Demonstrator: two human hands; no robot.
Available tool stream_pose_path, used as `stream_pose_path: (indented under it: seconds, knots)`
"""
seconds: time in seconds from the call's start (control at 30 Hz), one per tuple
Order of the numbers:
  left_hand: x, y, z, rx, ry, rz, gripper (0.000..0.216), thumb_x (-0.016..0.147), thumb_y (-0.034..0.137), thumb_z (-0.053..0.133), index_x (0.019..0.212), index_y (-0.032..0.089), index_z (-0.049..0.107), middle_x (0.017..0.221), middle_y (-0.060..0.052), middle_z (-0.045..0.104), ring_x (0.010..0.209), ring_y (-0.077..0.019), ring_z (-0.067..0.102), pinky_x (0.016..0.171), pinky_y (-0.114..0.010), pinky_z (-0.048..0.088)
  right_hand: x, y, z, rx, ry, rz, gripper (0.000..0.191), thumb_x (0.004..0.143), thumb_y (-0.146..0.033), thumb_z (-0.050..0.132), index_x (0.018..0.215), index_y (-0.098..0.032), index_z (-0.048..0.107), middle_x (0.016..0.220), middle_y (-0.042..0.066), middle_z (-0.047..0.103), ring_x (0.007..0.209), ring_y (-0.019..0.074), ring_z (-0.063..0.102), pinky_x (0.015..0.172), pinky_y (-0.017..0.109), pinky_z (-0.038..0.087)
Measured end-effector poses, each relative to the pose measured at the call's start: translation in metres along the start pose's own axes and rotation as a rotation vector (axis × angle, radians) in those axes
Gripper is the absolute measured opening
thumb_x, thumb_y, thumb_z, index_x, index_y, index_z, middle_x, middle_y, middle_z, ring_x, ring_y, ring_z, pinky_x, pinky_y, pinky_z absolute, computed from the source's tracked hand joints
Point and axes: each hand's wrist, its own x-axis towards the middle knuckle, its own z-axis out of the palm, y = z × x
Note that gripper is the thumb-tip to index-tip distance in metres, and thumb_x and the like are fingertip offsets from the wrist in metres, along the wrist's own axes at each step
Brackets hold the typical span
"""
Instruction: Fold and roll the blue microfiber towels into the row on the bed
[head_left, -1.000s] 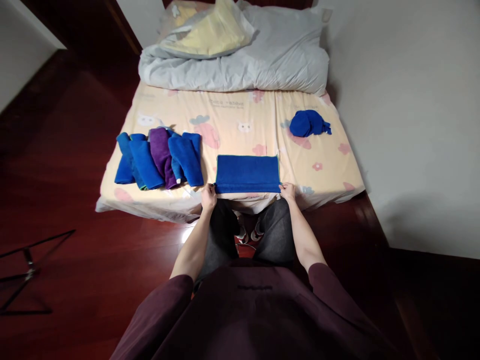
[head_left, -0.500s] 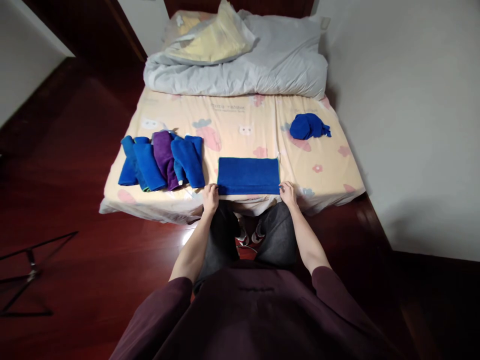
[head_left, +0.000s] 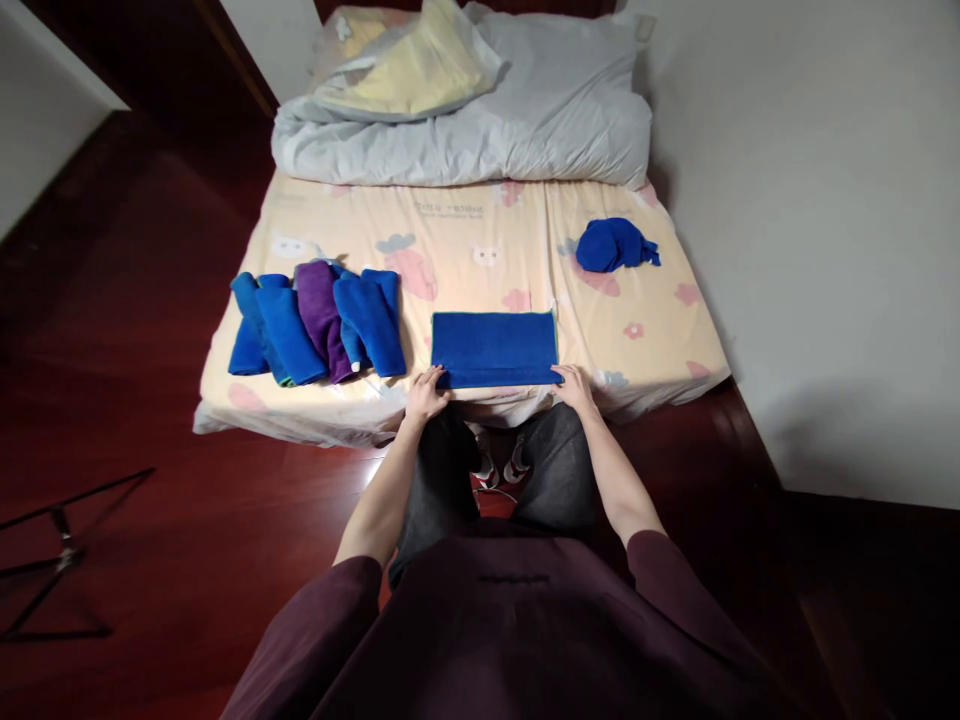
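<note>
A blue towel (head_left: 495, 340), doubled into a flat rectangle, lies close to the near edge of the bed. Along its front side runs a narrow folded strip. My left hand (head_left: 426, 393) grips the near left corner, fingers above and thumb lower down. At the near right corner my right hand (head_left: 574, 388) has hold of the same strip in a similar way. To the left lie several rolled blue towels (head_left: 294, 335) and a purple towel (head_left: 321, 305), side by side. A crumpled blue cloth (head_left: 615, 246) sits farther back on the right.
The patterned sheet (head_left: 480, 215) covers the bed. Across its far end lie a grey quilt (head_left: 562, 100) and a yellow pillow in clear plastic (head_left: 427, 70). A wall (head_left: 810, 250) borders the right side. Black stand legs (head_left: 67, 555) are on the floor at left.
My fingers have shifted from a pinch at the two near corners to lying farther over the folded strip. The towel stays in place; the view has tilted slightly.
</note>
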Motion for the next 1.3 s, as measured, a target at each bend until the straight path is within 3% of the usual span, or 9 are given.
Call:
stream_pose_path:
  seconds: [0.47, 0.7, 0.87, 1.03, 1.3]
  knots:
    - [0.007, -0.009, 0.003, -0.08, 0.108, -0.054, 0.058, 0.067, -0.001, 0.049, 0.116, 0.017, 0.074, 0.138, -0.012, 0.07, 0.137, -0.0273, 0.06, 0.124, -0.048, 0.042, 0.008, 0.0, 0.003, 0.047, 0.04, 0.039, 0.045, 0.082, -0.002, 0.053, 0.115, -0.019, 0.078, 0.123, 0.011, 0.075, 0.125, 0.0248, 0.062, 0.119, 0.043, 0.046]
    - [0.001, -0.009, -0.001, -0.155, 0.119, -0.063, 0.053, 0.074, 0.005, 0.048, 0.118, 0.019, 0.074, 0.137, -0.012, 0.07, 0.136, -0.0277, 0.06, 0.123, -0.053, 0.042, 0.004, -0.002, -0.002, 0.088, 0.06, 0.102, 0.047, 0.083, -0.004, 0.053, 0.12, -0.022, 0.078, 0.123, 0.009, 0.076, 0.125, 0.0246, 0.064, 0.119, 0.044, 0.046]
    - [-0.001, -0.012, -0.005, -0.149, 0.141, -0.069, 0.053, 0.078, 0.009, 0.044, 0.124, 0.017, 0.069, 0.133, -0.014, 0.071, 0.129, -0.0274, 0.064, 0.117, -0.047, 0.046, 0.005, -0.004, -0.005, 0.093, 0.055, 0.142, 0.043, 0.087, -0.007, 0.051, 0.12, -0.019, 0.077, 0.124, 0.01, 0.076, 0.12, 0.0237, 0.067, 0.115, 0.039, 0.049]
    - [-0.001, -0.011, -0.006, -0.147, 0.17, -0.141, 0.039, 0.089, 0.019, 0.044, 0.123, 0.018, 0.065, 0.121, -0.015, 0.073, 0.114, -0.0272, 0.068, 0.105, -0.042, 0.052, 0.005, -0.006, -0.007, 0.123, 0.083, 0.191, 0.04, 0.093, -0.012, 0.049, 0.124, -0.02, 0.074, 0.126, 0.01, 0.075, 0.119, 0.0237, 0.069, 0.112, 0.038, 0.05]
    - [0.001, -0.009, -0.005, -0.206, 0.274, -0.246, 0.032, 0.101, 0.028, 0.042, 0.127, 0.019, 0.059, 0.107, -0.013, 0.072, 0.098, -0.025, 0.069, 0.094, -0.038, 0.053, 0.007, -0.008, -0.003, 0.098, 0.118, 0.347, 0.028, 0.101, -0.03, 0.054, 0.121, -0.021, 0.072, 0.113, 0.013, 0.078, 0.111, 0.028, 0.072, 0.102, 0.037, 0.055]
